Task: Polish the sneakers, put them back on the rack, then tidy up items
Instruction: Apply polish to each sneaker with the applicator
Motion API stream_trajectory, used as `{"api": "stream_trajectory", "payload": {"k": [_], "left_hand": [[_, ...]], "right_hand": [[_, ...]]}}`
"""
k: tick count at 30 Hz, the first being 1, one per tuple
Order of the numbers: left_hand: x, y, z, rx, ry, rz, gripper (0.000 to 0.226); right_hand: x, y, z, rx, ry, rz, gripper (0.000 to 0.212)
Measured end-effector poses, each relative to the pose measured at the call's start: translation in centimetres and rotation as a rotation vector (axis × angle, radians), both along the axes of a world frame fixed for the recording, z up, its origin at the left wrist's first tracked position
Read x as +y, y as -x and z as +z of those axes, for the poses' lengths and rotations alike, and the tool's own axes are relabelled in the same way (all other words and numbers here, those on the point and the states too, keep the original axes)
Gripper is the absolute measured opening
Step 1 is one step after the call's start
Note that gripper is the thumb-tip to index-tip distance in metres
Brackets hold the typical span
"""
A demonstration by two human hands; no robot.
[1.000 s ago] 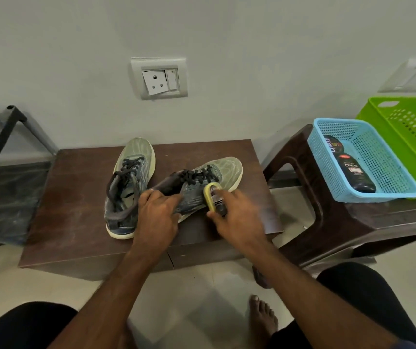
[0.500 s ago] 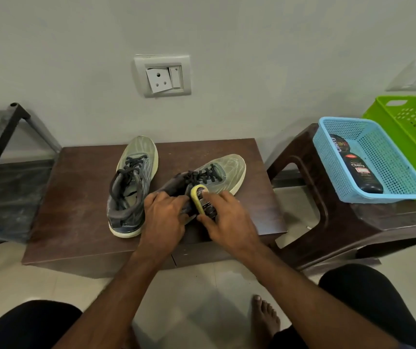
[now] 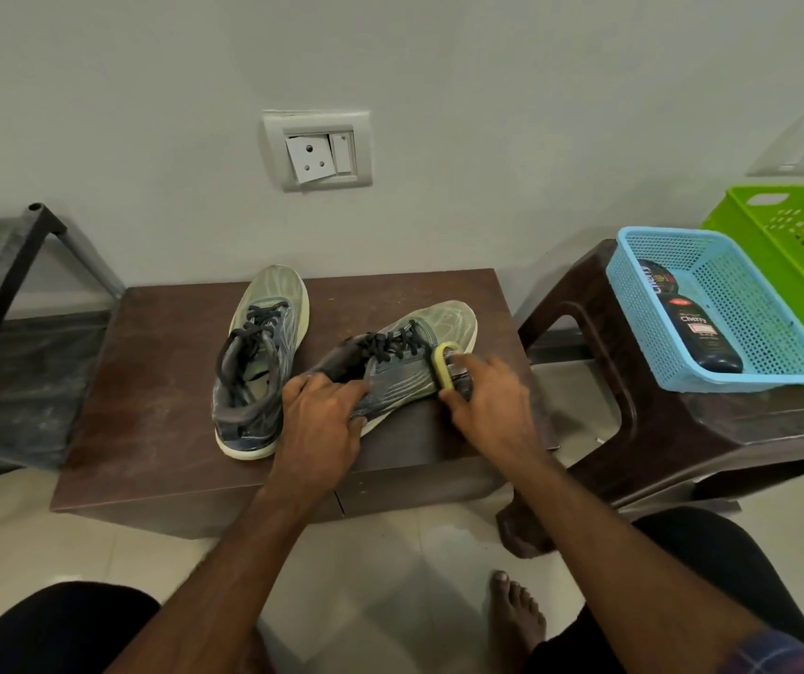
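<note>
Brown table (image 3: 156, 381): blue basket (image 3: 750, 304) right; hands (image 3: 322, 420) (image 3: 492, 411) brushing sneaker (image 3: 414, 367).

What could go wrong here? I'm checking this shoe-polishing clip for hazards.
The sneaker being brushed lies tilted near the front edge of the low table; if the left hand loosens, brush strokes from the right hand might push it off. The brush could also snag the black laces.
</note>
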State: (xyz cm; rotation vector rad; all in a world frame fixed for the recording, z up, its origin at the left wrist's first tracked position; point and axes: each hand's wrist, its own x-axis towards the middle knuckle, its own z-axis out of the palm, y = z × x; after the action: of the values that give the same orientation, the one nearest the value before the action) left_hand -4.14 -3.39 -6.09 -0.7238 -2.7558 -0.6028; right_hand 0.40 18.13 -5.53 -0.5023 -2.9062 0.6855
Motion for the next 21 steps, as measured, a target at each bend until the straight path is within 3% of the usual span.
{"api": "stream_trajectory", "payload": {"k": [3, 8, 14, 19, 21], "left_hand": [[-0.2, -0.1, 0.0, -0.004, -0.008, -0.002, 0.051], [0.2, 0.1, 0.0, -0.014, 0.002, 0.014, 0.048], [0.0, -0.2, 0.3, 0.003, -0.020, 0.001, 0.053], [0.2, -0.1, 0.4, -0.002, -0.028, 0.020, 0.051], [0.2, -0.2, 0.4, 0.009, -0.024, 0.016, 0.051]], "right_hand": [[0.6, -0.3, 0.7, 0.038, -0.002, -0.089, 0.054], [-4.4, -1.7, -0.1, 0.105, 0.065, 0.287, 0.055], [0.8, 0.0, 0.8, 0.008, -0.048, -0.080, 0.054], [-3.9, -1.3, 0.5, 0.105, 0.070, 0.237, 0.056], [-3.4, -0.9, 0.0, 0.077, 0.050, 0.225, 0.055]]}}
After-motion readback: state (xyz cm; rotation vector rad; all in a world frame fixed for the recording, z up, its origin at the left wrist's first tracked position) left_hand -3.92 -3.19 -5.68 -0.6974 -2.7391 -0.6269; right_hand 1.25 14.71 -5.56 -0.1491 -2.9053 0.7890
